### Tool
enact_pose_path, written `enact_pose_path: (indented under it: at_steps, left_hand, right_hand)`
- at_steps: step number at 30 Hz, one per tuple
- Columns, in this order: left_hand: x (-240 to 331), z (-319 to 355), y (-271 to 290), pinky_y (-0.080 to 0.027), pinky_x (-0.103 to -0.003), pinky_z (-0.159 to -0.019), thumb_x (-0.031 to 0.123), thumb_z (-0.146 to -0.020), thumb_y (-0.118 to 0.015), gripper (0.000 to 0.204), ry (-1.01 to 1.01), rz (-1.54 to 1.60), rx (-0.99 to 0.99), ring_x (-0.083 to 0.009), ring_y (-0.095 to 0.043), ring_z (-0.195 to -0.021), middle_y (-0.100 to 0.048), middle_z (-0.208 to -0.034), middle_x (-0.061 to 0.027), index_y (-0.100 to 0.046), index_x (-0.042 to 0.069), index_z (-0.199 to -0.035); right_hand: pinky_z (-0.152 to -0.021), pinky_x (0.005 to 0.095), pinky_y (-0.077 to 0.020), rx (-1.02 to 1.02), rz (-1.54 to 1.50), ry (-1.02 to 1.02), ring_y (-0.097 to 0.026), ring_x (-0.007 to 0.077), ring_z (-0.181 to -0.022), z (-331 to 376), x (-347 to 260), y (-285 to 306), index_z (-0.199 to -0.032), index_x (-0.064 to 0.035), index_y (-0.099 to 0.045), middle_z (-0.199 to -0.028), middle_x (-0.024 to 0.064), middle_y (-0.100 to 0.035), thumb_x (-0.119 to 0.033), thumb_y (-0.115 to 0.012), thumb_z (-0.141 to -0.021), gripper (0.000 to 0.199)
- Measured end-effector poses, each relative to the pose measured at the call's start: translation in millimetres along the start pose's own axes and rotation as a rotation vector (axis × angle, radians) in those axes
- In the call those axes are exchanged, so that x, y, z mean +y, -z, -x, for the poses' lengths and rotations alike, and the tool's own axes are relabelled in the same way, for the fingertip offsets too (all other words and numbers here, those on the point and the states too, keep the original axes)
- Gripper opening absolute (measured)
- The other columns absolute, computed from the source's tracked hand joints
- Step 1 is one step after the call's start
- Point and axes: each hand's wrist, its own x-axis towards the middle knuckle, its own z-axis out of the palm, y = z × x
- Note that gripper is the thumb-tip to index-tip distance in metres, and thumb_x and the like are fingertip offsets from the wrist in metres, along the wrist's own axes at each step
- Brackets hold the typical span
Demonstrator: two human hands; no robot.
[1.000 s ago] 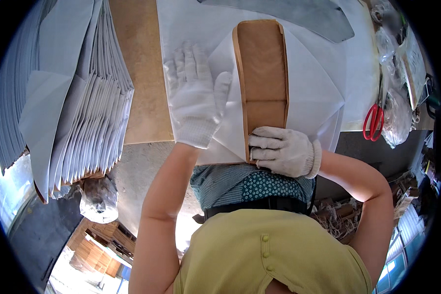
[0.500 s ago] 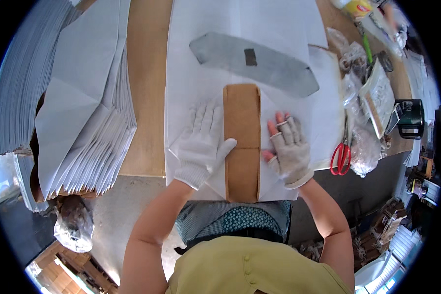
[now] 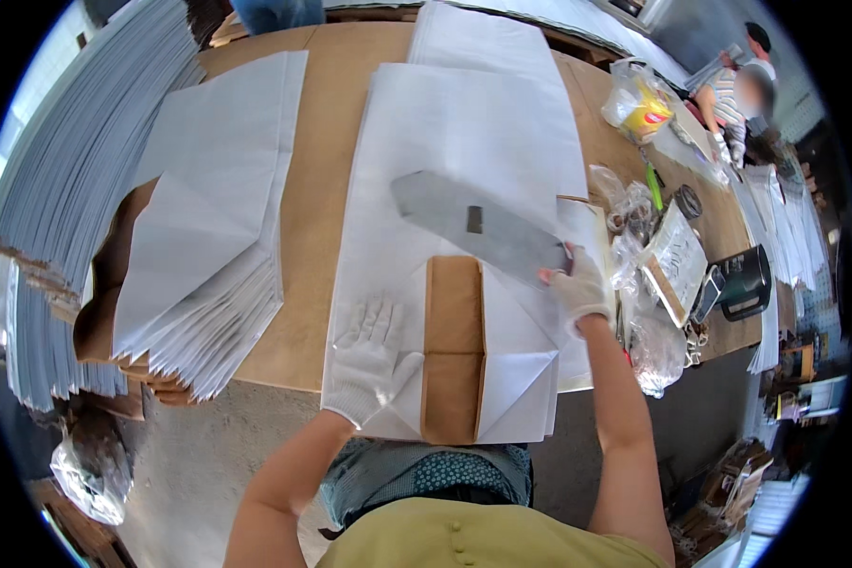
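Note:
My left hand [image 3: 367, 364], in a white knit glove, lies flat with fingers stretched on a white paper sack [image 3: 516, 379]. It rests just left of the brown folded strip [image 3: 454, 312] at the sack's near end. Farther out, a long grey flat plate [image 3: 511, 241] with pointed ends and a small dark square in its middle lies slanted across the white paper. My right hand [image 3: 579, 289], in a glove with bare fingertips, is closed on the plate's right end, thumb on its near edge.
At left stand a fanned stack of white folded sacks [image 3: 199, 284] and a taller stack [image 3: 85, 142]. To the right lie plastic bags [image 3: 658, 355], a green-handled tool [image 3: 653, 185], a tape roll [image 3: 687, 202] and a dark mug [image 3: 746, 282]. Another person [image 3: 729, 99] is at the far right.
My right hand has left the paper beside the brown strip and reached forward and right onto the grey plate's end. My left hand stays flat on the sack. The view has tilted farther up.

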Motion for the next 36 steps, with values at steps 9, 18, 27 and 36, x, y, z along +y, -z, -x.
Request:
enact_pose_path:
  at_steps: [9,18,27,36]
  left_hand:
    - [-13,56,17,-0.037,-0.052,-0.123,0.023,-0.093,-0.069,0.063,0.135,0.091,0.044,-0.0412,-0.051,-0.142,-0.058,-0.148,-0.0215,-0.053,-0.002,-0.148]
    - [-65,33,41,-0.059,-0.04,-0.084,0.011,-0.075,-0.089,0.038,-0.051,0.379,-0.098,-0.0302,-0.071,-0.096,-0.068,-0.116,-0.0116,-0.073,0.01,-0.11]
    - [-86,24,43,-0.057,-0.038,-0.074,0.012,-0.076,-0.087,0.028,-0.253,0.373,-0.164,-0.0271,-0.07,-0.086,-0.069,-0.098,-0.007,-0.07,0.007,-0.099]
    - [2,10,22,-0.051,-0.041,-0.077,0.021,-0.068,-0.078,0.026,-0.42,-0.085,-0.203,-0.0264,-0.064,-0.087,-0.059,-0.087,-0.0041,-0.065,0.012,-0.088]
  right_hand:
    - [-0.096,0.027,-0.0554,-0.22,-0.619,-0.244,-0.068,0.0135,-0.104,68,83,78,-0.137,0.008,-0.06,-0.116,0.0078,-0.069,0.004,-0.059,-0.097,0.04]
    - [-0.083,0.0266,-0.0561,-0.44,-0.102,-0.127,-0.067,0.012,-0.096,94,2,44,-0.116,0.0068,-0.065,-0.105,0.0061,-0.065,-0.002,-0.076,-0.087,0.032]
    - [-0.083,0.0438,-0.0527,-0.282,0.248,0.409,-0.069,0.0302,-0.087,100,2,25,-0.112,-0.0047,-0.068,-0.099,0.0122,-0.07,-0.008,-0.081,-0.079,0.036]
    - [-0.088,0.0472,-0.053,-0.733,0.451,0.218,-0.069,0.037,-0.102,44,-62,14,-0.111,-0.0089,-0.064,-0.101,0.0153,-0.072,-0.006,-0.084,-0.075,0.041]
